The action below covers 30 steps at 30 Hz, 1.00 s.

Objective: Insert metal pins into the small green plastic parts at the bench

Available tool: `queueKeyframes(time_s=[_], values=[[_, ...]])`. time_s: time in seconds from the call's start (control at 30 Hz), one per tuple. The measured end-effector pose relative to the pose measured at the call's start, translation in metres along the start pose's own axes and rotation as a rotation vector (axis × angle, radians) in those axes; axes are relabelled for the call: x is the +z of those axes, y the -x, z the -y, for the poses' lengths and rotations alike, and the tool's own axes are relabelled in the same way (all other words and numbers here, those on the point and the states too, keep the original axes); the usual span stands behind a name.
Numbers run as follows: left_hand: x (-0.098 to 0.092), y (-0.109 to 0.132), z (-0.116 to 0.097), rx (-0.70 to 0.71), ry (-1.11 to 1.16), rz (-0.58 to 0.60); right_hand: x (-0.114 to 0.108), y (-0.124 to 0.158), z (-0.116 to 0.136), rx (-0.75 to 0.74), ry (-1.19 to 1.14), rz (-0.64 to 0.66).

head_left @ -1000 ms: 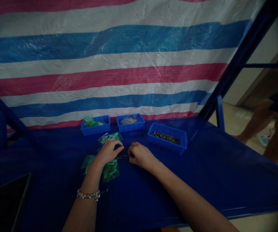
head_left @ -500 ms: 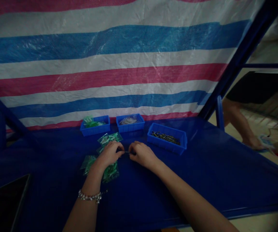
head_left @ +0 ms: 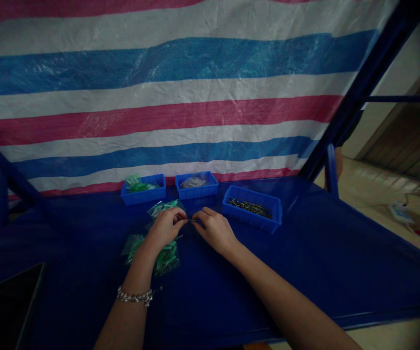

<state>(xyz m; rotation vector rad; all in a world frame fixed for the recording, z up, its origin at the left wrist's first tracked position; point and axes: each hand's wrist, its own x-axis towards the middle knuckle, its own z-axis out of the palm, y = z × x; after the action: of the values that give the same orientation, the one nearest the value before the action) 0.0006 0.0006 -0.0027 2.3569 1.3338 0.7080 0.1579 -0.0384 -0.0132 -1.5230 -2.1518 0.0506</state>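
Between my fingertips stretches a thin dark rod-like piece [head_left: 191, 220], too small to name more exactly. My left hand [head_left: 166, 226] pinches its left end, with a bracelet on the wrist. On the other end, the fingers of my right hand [head_left: 213, 229] are closed too. Another thin bit [head_left: 180, 237] pokes out below my left hand; I cannot tell what it is. Clear bags of green pieces lie under and beside the left hand: one bag [head_left: 166, 258] below it, another [head_left: 162, 206] beyond it.
Three blue bins stand at the back: one with green packets [head_left: 143, 196], one with clear bags [head_left: 197, 191], one with thin metal pieces [head_left: 250, 219]. A dark flat device [head_left: 11, 306] lies at front left. Striped sheeting [head_left: 159, 112] hangs behind the blue table [head_left: 323, 253].
Both hands have risen slightly toward the back, still holding the thin piece. The person at the right has moved mostly behind the frame post.
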Motion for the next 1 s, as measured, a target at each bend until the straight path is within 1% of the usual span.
queueKeyframes(time_s=[0.2, 0.5, 1.0], values=[[0.0008, -0.0002, 0.0014, 0.033, -0.015, -0.061, 0.0007, -0.001, -0.0001, 0.0, 0.009, -0.028], [-0.0003, -0.0005, 0.0002, 0.048, -0.011, -0.076, -0.0011, -0.0008, 0.0001, 0.016, 0.02, -0.039], [-0.0016, -0.0007, -0.0028, 0.063, 0.013, -0.11, 0.0024, -0.0017, -0.0037, 0.021, 0.04, -0.068]])
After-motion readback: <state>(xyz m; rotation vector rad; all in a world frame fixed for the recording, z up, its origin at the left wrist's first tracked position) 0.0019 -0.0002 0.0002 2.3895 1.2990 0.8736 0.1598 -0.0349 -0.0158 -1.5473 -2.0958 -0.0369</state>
